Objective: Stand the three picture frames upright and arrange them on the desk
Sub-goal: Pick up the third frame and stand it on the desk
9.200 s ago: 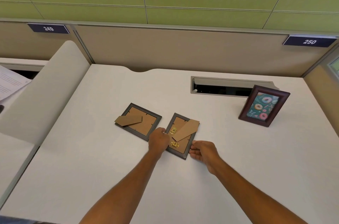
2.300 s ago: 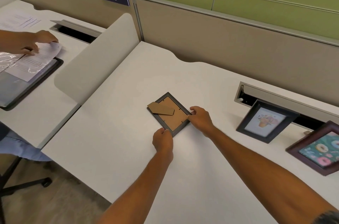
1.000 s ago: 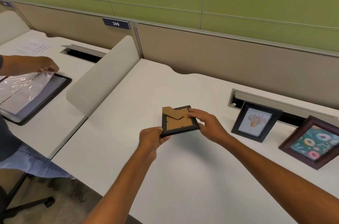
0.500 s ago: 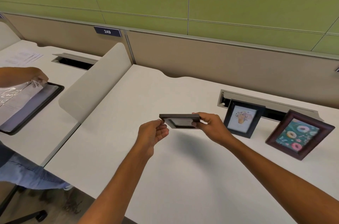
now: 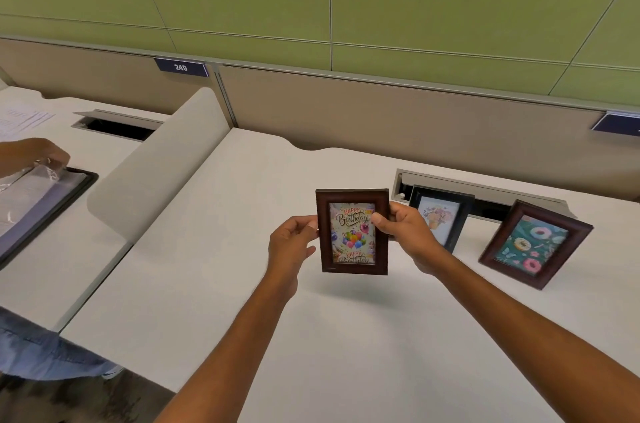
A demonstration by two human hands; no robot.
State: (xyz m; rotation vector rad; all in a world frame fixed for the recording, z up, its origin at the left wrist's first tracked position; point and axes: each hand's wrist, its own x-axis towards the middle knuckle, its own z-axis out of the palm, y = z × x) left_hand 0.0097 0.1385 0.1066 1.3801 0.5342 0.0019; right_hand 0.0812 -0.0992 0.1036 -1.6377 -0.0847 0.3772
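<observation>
A brown birthday-card picture frame (image 5: 352, 232) hangs upright in the air above the white desk (image 5: 346, 336), its picture facing me. My left hand (image 5: 292, 246) grips its left edge and my right hand (image 5: 403, 232) grips its right edge, thumb on the front. Behind my right hand a black frame with a flower picture (image 5: 441, 218) stands upright on the desk. To its right a brown frame with a donut picture (image 5: 533, 247) stands leaning back.
A cable slot (image 5: 485, 195) runs along the desk's back behind the two standing frames. A curved divider panel (image 5: 156, 163) separates this desk from the left one, where another person's hand (image 5: 34, 154) handles a folder (image 5: 41, 201) and papers. A beige partition wall (image 5: 381, 111) closes the back.
The frame lay face down on the desk; both hands lifted it, turned it over and raised it upright so its picture now faces me.
</observation>
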